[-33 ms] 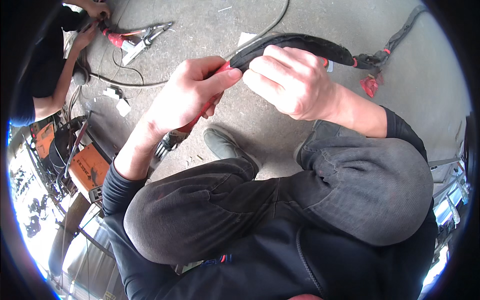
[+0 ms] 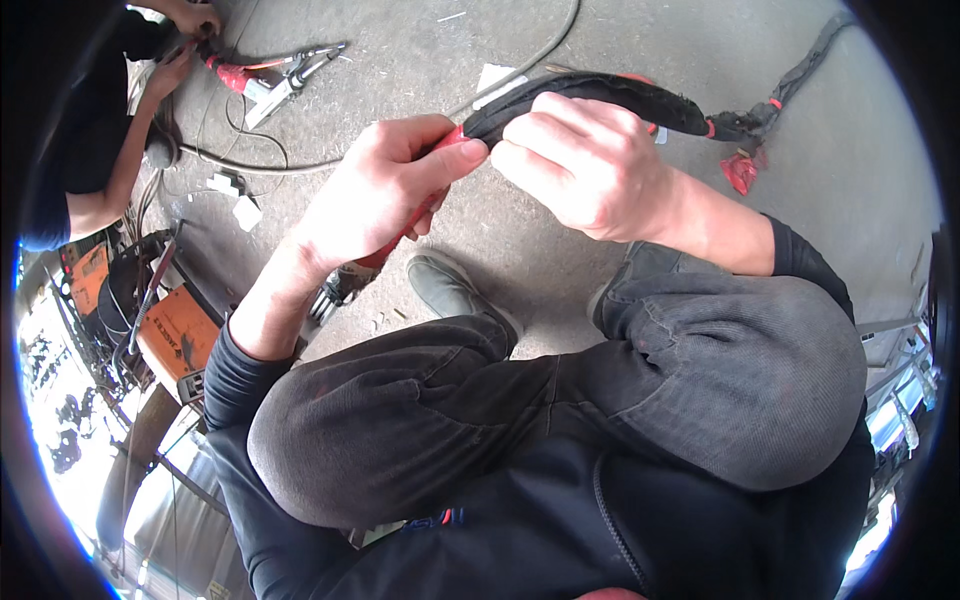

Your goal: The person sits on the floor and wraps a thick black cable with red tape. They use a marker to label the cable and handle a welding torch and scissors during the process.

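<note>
The left hand [image 2: 375, 190] is pinching closed around a red-handled tool [image 2: 400, 235], its thumb pressing at the cut end of a thick black fabric-wrapped cable bundle [image 2: 600, 95]. The right hand [image 2: 585, 165] is curling tightly over that bundle, just beside the left. The bundle is arching above the rough grey concrete floor [image 2: 560, 270], trailing toward frayed red tape [image 2: 742, 172]. Far left, another person's hands [image 2: 190, 20] are working on red-taped wiring [image 2: 235, 75].

1. Red tool [image 2: 400, 235] mostly hidden inside left hand [image 2: 375, 190]; kind impossible to tell.
2. Near end of black sleeve [image 2: 600, 95] covered by right hand [image 2: 590, 165].
3. Co-worker's hands [image 2: 195, 20] cut off by top edge.
4. Orange machine [image 2: 175, 335] partly lost at dark rim.
</note>
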Action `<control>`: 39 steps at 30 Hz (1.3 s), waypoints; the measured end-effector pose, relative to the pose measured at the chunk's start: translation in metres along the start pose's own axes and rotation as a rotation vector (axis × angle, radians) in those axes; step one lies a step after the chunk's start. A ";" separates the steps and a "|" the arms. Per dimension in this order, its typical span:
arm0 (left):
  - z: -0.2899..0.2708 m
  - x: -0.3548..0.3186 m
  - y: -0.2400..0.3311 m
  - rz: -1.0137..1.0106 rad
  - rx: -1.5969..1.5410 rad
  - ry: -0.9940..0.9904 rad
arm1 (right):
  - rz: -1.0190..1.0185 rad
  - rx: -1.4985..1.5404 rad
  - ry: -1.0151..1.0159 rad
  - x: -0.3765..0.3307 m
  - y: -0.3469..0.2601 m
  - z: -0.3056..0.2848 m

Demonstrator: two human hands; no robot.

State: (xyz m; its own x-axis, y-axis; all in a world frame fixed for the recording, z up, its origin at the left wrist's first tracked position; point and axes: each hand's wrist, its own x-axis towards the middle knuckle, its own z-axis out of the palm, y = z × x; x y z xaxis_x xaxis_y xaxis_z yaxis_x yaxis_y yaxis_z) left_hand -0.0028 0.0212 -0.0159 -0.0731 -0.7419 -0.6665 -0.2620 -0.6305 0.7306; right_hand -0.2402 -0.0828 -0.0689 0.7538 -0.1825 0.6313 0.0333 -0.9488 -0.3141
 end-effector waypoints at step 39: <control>-0.011 -0.025 0.014 0.014 -0.298 0.131 | 1.103 1.313 -0.275 0.011 0.004 0.008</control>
State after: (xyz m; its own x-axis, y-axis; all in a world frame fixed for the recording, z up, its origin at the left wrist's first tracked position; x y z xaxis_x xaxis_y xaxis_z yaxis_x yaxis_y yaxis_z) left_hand 0.0056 0.0284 0.0120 0.0553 -0.7618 -0.6455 0.0325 -0.6448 0.7637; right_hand -0.2270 -0.0866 -0.0686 0.8633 -0.3691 -0.3443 -0.1693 0.4310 -0.8864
